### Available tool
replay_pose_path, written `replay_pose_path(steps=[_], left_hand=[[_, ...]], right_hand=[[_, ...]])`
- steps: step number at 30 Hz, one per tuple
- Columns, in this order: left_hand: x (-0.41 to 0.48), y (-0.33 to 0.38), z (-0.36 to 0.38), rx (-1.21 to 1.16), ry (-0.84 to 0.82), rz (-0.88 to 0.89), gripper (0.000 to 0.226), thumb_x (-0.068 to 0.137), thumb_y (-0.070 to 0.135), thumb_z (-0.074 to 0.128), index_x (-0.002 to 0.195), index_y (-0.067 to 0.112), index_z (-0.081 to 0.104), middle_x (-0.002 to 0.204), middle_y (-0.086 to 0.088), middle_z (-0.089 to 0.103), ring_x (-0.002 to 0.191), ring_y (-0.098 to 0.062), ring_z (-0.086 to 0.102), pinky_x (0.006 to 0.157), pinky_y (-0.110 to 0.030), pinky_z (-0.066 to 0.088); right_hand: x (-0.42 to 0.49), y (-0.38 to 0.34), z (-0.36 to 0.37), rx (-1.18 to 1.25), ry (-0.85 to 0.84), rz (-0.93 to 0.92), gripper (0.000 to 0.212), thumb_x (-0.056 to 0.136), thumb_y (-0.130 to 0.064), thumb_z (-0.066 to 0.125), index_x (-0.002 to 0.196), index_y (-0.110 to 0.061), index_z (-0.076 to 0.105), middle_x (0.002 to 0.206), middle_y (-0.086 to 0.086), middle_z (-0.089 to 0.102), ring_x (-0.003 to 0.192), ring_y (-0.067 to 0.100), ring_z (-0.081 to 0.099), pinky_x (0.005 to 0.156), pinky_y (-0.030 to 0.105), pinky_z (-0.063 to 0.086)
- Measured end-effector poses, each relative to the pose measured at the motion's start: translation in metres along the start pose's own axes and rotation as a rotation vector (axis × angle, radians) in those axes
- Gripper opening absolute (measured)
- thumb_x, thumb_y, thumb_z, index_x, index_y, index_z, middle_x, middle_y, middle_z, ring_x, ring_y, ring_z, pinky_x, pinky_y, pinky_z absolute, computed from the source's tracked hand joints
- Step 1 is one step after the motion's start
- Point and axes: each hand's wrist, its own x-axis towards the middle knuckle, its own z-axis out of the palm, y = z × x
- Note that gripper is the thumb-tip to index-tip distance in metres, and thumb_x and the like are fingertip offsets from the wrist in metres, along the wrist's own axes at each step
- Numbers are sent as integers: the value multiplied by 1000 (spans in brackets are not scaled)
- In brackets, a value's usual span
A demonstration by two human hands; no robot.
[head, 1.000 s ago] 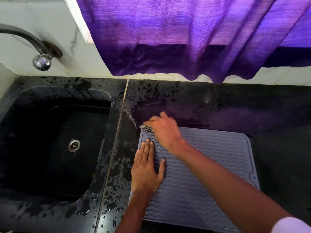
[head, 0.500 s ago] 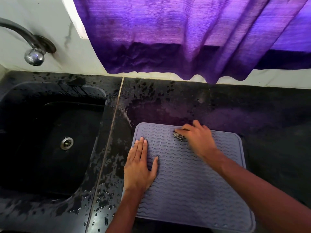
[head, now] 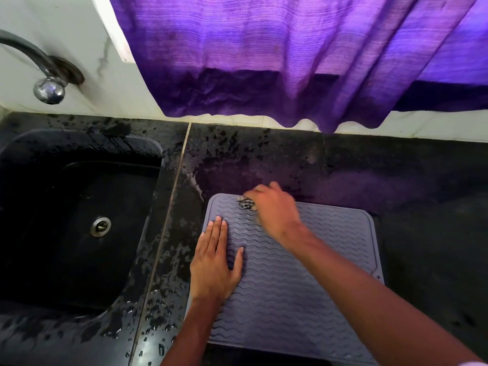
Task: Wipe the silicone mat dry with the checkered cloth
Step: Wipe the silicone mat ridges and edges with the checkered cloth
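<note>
Where the cloth is held: the right hand [head: 274,210] curls its fingers over the bunched checkered cloth [head: 247,204]. Only a small crumpled bit shows at the fingertips, and the hand is a little blurred.
Cloth: pressed onto the silicone mat [head: 303,286], near its far left corner.
Left hand [head: 214,262]: palm down on the mat's left edge, nearer than the cloth, fingers straight and together, thumb spread, holding nothing.
Mat: grey with wavy ridges, lying flat on the black counter [head: 396,180].
Water drops [head: 158,326]: on the counter left of the mat.
Sink [head: 79,260]: black, left of the mat, with a metal drain [head: 100,226].
Tap [head: 48,89]: on the wall, beyond the mat and far to its left.
Curtain [head: 290,62]: purple, hanging beyond the mat.
</note>
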Motion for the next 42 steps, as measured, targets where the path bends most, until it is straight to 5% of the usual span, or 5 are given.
replay_pose_path(steps=[18,25,32,36,42], left_hand=[[0,3,-8,-17,27,-1,75,97,56,42,153,6,43,162,-8,38,150,-18,29,125,-26,14],[0,6,-9,-1,10,0,75,98,55,38,153,4,42,162,-10,38,150,-23,33,125,-29,14],[2,6,-14,0,-26,1,76,99,54,38,154,2,40,162,-13,37,149,-25,36,125,-31,15],[2,7,-14,-32,-55,-63,78,96,56,41,150,-1,45,156,-16,44,145,-28,43,124,-28,14],[3,4,-10,-22,-62,-44,79,97,56,39,151,-1,43,158,-17,42,146,-29,43,120,-36,23]], right_hand=[[-73,117,8,-254,11,155,64,58,0,79,114,-29,70,105,0,63,92,31,57,60,40,52],[-89,126,-13,-226,-64,376,49,84,-11,59,125,-37,59,116,-6,56,107,24,50,77,39,53],[-3,2,-13,102,7,-9,51,80,-8,67,122,-35,62,116,-10,61,103,22,49,78,34,50],[34,-64,11,30,-27,-113,42,86,-7,60,122,-28,64,118,-6,60,110,25,45,80,38,41],[15,-45,37,-156,85,-199,35,80,-14,64,111,-28,68,113,-5,64,104,28,52,71,39,43]])
